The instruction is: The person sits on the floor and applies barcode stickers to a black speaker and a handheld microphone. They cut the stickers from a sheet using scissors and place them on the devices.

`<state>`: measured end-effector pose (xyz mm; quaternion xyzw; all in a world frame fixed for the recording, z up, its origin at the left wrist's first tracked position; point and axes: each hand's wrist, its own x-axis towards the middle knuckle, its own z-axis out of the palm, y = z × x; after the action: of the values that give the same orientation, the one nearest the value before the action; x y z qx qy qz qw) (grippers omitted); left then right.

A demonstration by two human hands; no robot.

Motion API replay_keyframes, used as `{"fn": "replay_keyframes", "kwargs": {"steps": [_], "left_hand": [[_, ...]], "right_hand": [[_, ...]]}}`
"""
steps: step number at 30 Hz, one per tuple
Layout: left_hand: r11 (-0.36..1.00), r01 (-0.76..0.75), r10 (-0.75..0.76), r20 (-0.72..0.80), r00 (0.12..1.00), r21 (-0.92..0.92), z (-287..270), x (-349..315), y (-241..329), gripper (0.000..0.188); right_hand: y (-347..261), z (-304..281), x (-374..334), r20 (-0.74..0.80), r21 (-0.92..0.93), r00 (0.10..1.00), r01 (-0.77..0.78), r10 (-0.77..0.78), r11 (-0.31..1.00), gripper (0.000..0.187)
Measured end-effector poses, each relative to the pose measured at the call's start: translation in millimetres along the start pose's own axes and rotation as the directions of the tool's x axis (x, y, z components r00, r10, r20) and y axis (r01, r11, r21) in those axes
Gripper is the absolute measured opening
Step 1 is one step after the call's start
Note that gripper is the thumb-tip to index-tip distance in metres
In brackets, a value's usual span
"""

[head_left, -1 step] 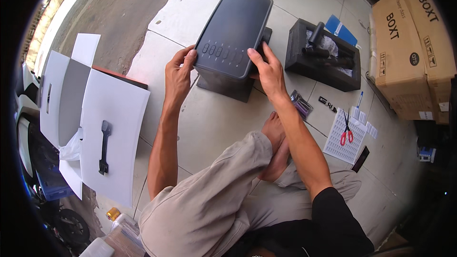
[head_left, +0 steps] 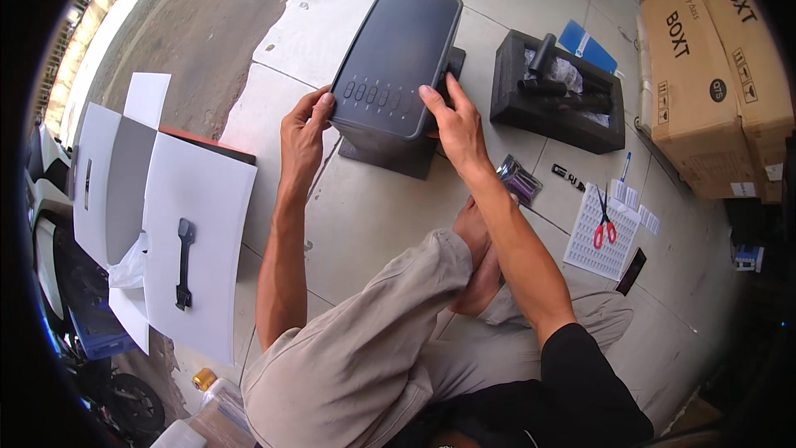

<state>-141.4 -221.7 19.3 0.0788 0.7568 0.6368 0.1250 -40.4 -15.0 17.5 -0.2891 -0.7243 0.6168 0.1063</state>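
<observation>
Between my hands stands a tall black box-shaped device, its glossy top carrying a row of oval controls along the near end. My left hand grips its near left edge, thumb on top and fingers down the side. On the right edge, my right hand holds it with the thumb on the top panel and the other fingers partly hidden behind the side. Beneath the device, a dark flat piece shows on the tiles. To its right sits a black foam tray holding black tube-shaped pieces and clear plastic wrap.
An opened white carton lies left, with a black strap-like handle on its flap. Red-handled scissors rest on a printed sheet at right. Nearby are a small plastic pack, a blue packet and brown cartons.
The whole view has shifted slightly, placing the device and both hands a little further left in the picture. Both hands keep the same hold on it.
</observation>
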Motion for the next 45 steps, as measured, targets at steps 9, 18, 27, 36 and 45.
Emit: {"fn": "replay_keyframes", "kwargs": {"steps": [9, 18, 27, 36, 45], "left_hand": [[0.699, -0.440, 0.349, 0.268, 0.898, 0.564, 46, -44, 107, 0.042], [0.113, -0.857, -0.082, 0.864, 0.496, 0.502, 222, -48, 174, 0.030], [-0.017, -0.714, 0.148, 0.708, 0.690, 0.699, 349, -9, 55, 0.048], [0.721, -0.243, -0.457, 0.710, 0.536, 0.648, 342, 26, 96, 0.058], [0.349, -0.773, -0.044, 0.833, 0.551, 0.530, 370, 37, 102, 0.054]], "right_hand": [[86, -143, -61, 0.184, 0.245, 0.981, -0.102, 0.057, 0.964, 0.060], [125, -255, -83, -0.156, 0.504, 0.981, -0.023, 0.117, 0.863, 0.041], [144, -286, -93, -0.189, 0.635, 0.968, -0.009, 0.166, 0.772, 0.045], [110, -259, 11, 0.029, 0.933, 0.991, -0.072, 0.127, 0.351, 0.040], [106, -206, 56, -0.136, 0.946, 0.963, 0.056, 0.234, 0.319, 0.018]]}}
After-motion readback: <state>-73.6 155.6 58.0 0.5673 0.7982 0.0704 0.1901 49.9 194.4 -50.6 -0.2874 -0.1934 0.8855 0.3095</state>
